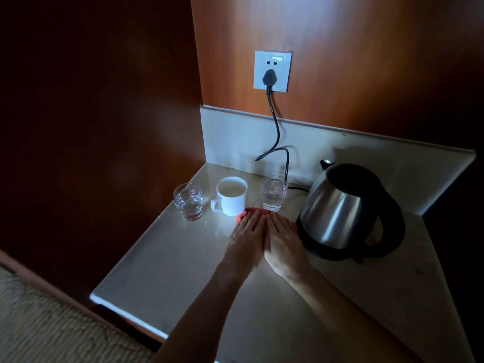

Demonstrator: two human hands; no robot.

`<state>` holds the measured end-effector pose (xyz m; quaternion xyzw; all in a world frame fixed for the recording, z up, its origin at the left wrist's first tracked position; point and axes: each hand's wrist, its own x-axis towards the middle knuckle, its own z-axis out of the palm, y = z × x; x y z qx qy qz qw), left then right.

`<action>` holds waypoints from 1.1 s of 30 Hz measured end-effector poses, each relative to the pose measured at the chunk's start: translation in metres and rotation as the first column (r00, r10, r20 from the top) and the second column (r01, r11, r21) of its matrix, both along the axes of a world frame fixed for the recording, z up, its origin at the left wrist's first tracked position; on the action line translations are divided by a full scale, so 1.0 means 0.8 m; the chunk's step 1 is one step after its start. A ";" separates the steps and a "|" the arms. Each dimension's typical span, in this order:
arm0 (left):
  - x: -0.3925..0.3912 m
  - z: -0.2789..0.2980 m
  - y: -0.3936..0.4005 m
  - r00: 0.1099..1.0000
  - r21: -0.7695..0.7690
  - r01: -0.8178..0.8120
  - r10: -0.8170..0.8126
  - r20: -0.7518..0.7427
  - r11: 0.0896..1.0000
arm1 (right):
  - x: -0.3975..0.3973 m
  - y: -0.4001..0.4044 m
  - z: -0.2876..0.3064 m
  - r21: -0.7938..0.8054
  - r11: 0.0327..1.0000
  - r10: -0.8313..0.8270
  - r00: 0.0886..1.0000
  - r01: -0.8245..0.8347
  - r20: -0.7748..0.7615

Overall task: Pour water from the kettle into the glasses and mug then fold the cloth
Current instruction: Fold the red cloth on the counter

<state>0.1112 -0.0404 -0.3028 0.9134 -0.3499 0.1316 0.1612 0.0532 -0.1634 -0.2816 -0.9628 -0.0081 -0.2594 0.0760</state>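
Note:
A red cloth [250, 211] lies on the pale countertop [170, 258], mostly hidden under my hands. My left hand [246, 234] and my right hand [284, 239] press flat on it side by side, fingers straight. Behind them stand a glass [189, 201] holding water, a white mug [232, 195] filled with liquid, and a second glass [273, 193] with water. The steel kettle [340, 208] with black lid and handle sits on its base just right of my right hand.
A black cord [275, 132] runs from a wall socket [272, 70] down behind the right glass. Wooden wall panels close the left and back. The counter's front-left edge [125, 313] drops to carpet [52, 323].

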 end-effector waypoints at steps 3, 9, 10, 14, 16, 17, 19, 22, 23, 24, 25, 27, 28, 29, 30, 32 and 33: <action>-0.002 0.004 0.001 1.000 -0.004 0.001 -0.001 0.005 1.000 | 0.004 -0.001 -0.001 0.000 1.000 0.003 1.000 -0.003 -0.015; -0.011 0.016 0.001 1.000 -0.042 -0.026 0.026 0.006 0.999 | 0.002 0.000 0.002 0.010 1.000 -0.005 0.996 0.006 -0.086; -0.012 0.016 0.002 1.000 -0.033 -0.029 0.029 -0.006 0.999 | 0.000 0.003 0.005 0.014 1.000 -0.008 0.996 0.009 -0.085; -0.021 0.012 0.009 0.999 0.036 -0.029 0.030 -0.028 0.999 | -0.018 0.011 0.005 0.005 1.000 -0.022 0.995 0.023 -0.101; -0.031 0.008 0.018 0.999 0.110 -0.021 0.025 -0.036 0.994 | -0.031 0.017 0.001 0.019 0.999 -0.037 0.990 0.040 -0.133; -0.037 0.004 0.023 0.999 0.142 -0.015 0.021 -0.035 0.990 | -0.039 0.022 0.000 0.027 0.999 -0.043 0.989 0.047 -0.143; -0.054 0.001 0.034 0.999 0.173 -0.008 0.014 -0.034 0.985 | -0.057 0.033 -0.001 0.045 0.998 -0.041 0.988 0.048 -0.147; -0.087 0.005 0.051 1.000 0.153 -0.013 0.015 -0.009 0.988 | -0.090 0.050 0.002 0.063 0.997 -0.032 0.990 0.041 -0.140; -0.100 0.006 0.057 1.000 0.135 -0.011 0.010 0.005 0.991 | -0.101 0.057 0.004 0.067 0.997 -0.029 0.990 0.039 -0.137; -0.112 0.006 0.064 1.000 0.124 -0.005 0.003 0.017 0.992 | -0.111 0.064 0.005 0.069 0.997 -0.028 0.990 0.037 -0.136; -0.123 0.005 0.072 1.000 0.125 0.000 -0.004 0.026 0.992 | -0.122 0.071 0.004 0.067 0.997 -0.026 0.991 0.035 -0.134; -0.143 0.002 0.089 0.999 0.148 -0.004 -0.001 0.037 0.989 | -0.144 0.088 0.003 0.058 0.998 -0.023 0.992 0.030 -0.127; -0.152 0.002 0.098 0.999 0.165 -0.012 0.006 0.032 0.986 | -0.153 0.097 0.003 0.052 0.998 -0.018 0.992 0.025 -0.128; -0.160 0.003 0.107 1.000 0.180 -0.013 0.008 0.027 0.984 | -0.160 0.106 0.004 0.051 0.998 -0.015 0.991 0.022 -0.135; -0.166 0.004 0.115 1.000 0.190 -0.008 0.003 0.027 0.982 | -0.164 0.114 0.004 0.053 0.998 -0.009 0.989 0.017 -0.145; -0.173 0.008 0.130 0.999 0.220 -0.020 0.008 0.053 0.975 | -0.167 0.128 0.002 0.046 0.999 0.011 0.988 -0.004 -0.153; -0.173 0.012 0.134 0.997 0.226 -0.039 0.022 0.079 0.973 | -0.163 0.132 0.002 0.046 0.999 0.021 0.989 -0.014 -0.145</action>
